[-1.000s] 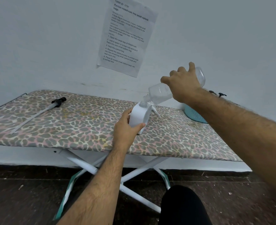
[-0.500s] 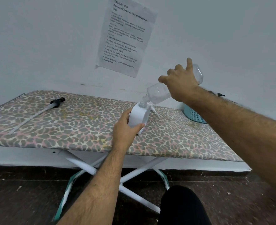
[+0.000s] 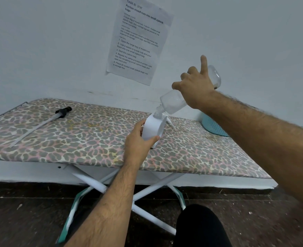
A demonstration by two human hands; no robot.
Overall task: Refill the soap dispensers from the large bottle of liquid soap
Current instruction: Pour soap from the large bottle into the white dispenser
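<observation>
Two hands, dispenser (image 3: pixel 153 128) near ironing board's (image 3: pixel 61 139) front edge.

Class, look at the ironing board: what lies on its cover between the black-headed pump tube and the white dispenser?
Nothing: the head view shows only bare leopard-print cover between the pump tube and the white dispenser.

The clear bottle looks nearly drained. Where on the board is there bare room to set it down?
Bare cover lies between the pump tube and the white dispenser, and along the near edge right of the left hand. The far right corner, by the teal basket, is crowded.
</observation>
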